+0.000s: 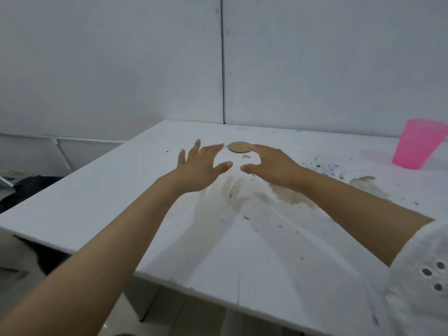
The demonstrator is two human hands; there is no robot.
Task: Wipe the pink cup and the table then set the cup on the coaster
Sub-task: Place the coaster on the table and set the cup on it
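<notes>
The pink cup (pixel 417 144) is seen upright at the far right of the white table (pixel 97 197), its mouth upward and its right side cut off by the edge of the view. It is well apart from both hands. The round brown coaster (pixel 238 147) is laid flat near the middle of the far part of the table, with nothing on it.

Both forearms are stretched forward over the tabletop, converging toward the coaster. The left hand (pixel 198 166) is held palm down with its fingers straight and fanned apart, the thumb pointed toward the other hand; nothing is held in it. Its fingertips are just left of the coaster.

The right hand (pixel 274 166) is also turned palm down, its fingers kept together and gently arched, the thumb extended leftward – nothing is gripped. Its fingertips are placed at the coaster's right edge; whether the coaster is actually touched cannot be told. The two thumbs are near each other but apart.

A brown smear (pixel 288 195) is spread on the table beneath and behind the right wrist, and dark specks (pixel 324 166) are scattered between that hand and the cup. A white eyelet sleeve (pixel 421 275) is visible on the right upper arm – the left arm is bare.
</notes>
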